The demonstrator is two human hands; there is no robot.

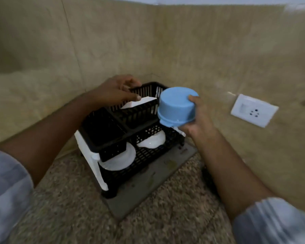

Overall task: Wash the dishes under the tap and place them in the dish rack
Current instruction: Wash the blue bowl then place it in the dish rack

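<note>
Upper basket (130, 111) hides most of the white dish (139, 103); both sleeves cut off by edges

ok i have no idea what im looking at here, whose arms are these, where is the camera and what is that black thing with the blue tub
There is no machine here. One camera worn on a person's head looks forward and down, so the arms are the wearer's own. The black thing is a two-tier dish rack on a grey tray, in the corner of a speckled counter. White plates lie on its lower tier. The right hand holds a light blue plastic container upside down beside the rack. The left hand holds a white dish at the upper tier. A white wall socket is on the right.
</note>
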